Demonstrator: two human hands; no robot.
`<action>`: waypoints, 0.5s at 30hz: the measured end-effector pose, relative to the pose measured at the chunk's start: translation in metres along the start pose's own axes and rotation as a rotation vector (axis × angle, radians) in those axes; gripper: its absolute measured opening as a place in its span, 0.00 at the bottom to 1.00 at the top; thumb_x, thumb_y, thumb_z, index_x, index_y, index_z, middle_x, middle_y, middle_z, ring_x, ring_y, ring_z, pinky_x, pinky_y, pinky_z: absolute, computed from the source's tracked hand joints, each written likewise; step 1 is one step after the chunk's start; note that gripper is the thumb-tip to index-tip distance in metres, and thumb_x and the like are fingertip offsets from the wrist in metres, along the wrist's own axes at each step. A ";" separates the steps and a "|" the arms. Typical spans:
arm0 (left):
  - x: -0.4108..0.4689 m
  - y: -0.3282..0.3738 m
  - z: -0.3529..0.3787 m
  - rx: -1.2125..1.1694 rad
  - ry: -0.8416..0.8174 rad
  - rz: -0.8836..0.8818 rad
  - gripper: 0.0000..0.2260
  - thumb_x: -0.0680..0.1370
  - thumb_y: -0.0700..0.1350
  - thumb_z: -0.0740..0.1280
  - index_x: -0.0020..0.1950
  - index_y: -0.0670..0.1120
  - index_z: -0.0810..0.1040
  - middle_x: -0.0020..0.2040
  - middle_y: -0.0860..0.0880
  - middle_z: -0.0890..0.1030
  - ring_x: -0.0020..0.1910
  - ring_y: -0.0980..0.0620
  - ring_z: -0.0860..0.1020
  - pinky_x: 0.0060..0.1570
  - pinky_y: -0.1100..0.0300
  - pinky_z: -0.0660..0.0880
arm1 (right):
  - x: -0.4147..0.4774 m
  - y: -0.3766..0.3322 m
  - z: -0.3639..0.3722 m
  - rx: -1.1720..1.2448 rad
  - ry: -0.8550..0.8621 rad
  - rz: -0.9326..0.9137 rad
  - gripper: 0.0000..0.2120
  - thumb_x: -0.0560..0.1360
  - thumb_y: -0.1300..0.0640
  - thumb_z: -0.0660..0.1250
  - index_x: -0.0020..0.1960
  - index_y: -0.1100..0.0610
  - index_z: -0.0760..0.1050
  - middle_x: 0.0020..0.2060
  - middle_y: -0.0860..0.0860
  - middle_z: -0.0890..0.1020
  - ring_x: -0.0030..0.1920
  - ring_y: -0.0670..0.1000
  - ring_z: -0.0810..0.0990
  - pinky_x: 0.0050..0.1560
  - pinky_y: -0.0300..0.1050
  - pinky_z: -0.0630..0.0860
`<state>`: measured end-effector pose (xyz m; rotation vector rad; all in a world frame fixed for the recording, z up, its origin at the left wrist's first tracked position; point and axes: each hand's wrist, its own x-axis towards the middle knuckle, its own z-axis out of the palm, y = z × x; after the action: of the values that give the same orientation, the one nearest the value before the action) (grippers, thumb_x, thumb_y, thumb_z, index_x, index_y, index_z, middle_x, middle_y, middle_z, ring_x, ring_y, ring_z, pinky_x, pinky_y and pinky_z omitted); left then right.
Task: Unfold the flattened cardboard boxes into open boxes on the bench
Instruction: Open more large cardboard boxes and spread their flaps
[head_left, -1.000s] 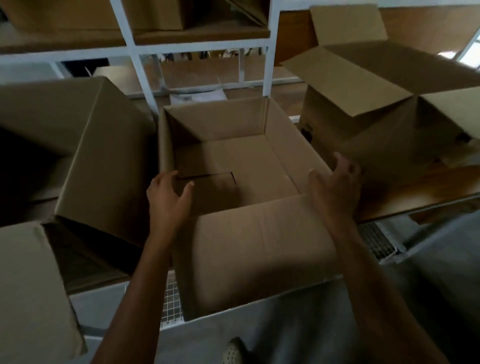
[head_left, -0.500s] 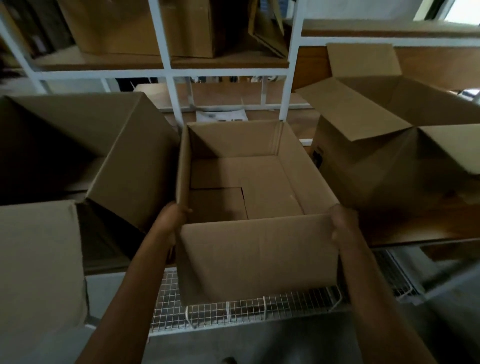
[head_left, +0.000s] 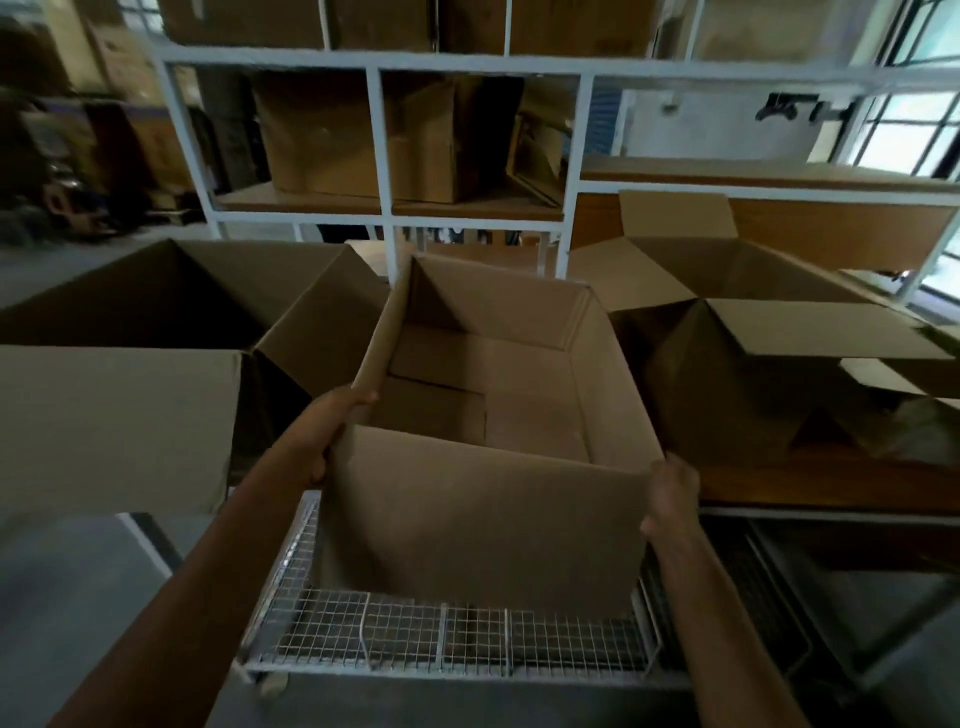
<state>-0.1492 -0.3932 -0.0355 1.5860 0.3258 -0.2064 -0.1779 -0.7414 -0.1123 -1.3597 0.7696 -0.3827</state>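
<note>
An open cardboard box (head_left: 483, 519) is held at its two near corners, top upward, so that its folded bottom flaps are seen inside. The near left corner is gripped by the left hand (head_left: 332, 441), with fingertips curled over the rim of the left wall. The near right corner is clasped from outside by the right hand (head_left: 670, 493), whose fingers are bent round the edge; how far they reach behind the wall cannot be told. The held box is placed between two other opened boxes: a large box on the left (head_left: 130, 415), whose broad flap is spread toward the camera, and a box on the right (head_left: 727, 374), whose top flaps are folded outward. The right-hand one is seen standing on the wooden tabletop (head_left: 810, 483). The near part of the held box is positioned above a white wire mesh tray (head_left: 441, 634); whether its bottom rests on anything cannot be told. Behind the three boxes a white shelf frame (head_left: 374, 156) is seen, on which further cartons (head_left: 322, 135) are stored. Bright windows (head_left: 909, 130) are visible at the far right.
</note>
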 end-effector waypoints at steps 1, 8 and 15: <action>-0.013 0.002 -0.004 -0.004 -0.004 0.025 0.12 0.76 0.49 0.67 0.58 0.48 0.75 0.53 0.42 0.79 0.49 0.42 0.78 0.47 0.52 0.76 | -0.010 -0.003 -0.002 0.022 0.008 -0.006 0.19 0.81 0.62 0.54 0.70 0.61 0.71 0.62 0.62 0.77 0.58 0.62 0.77 0.56 0.54 0.76; -0.057 0.038 -0.049 0.234 0.078 0.103 0.22 0.75 0.42 0.68 0.68 0.50 0.70 0.53 0.42 0.76 0.53 0.41 0.76 0.58 0.45 0.74 | -0.058 -0.039 0.006 0.107 -0.110 -0.094 0.24 0.80 0.59 0.54 0.76 0.53 0.65 0.71 0.57 0.71 0.67 0.62 0.73 0.68 0.62 0.71; -0.081 0.086 -0.095 0.320 0.221 0.213 0.25 0.82 0.48 0.61 0.78 0.58 0.58 0.69 0.42 0.70 0.64 0.39 0.72 0.63 0.44 0.70 | -0.098 -0.073 0.041 0.172 -0.124 -0.185 0.24 0.81 0.59 0.55 0.77 0.51 0.62 0.72 0.57 0.70 0.67 0.61 0.72 0.68 0.61 0.71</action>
<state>-0.2036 -0.3063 0.0769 1.9522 0.3019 0.0881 -0.2056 -0.6617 -0.0144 -1.2831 0.4983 -0.4932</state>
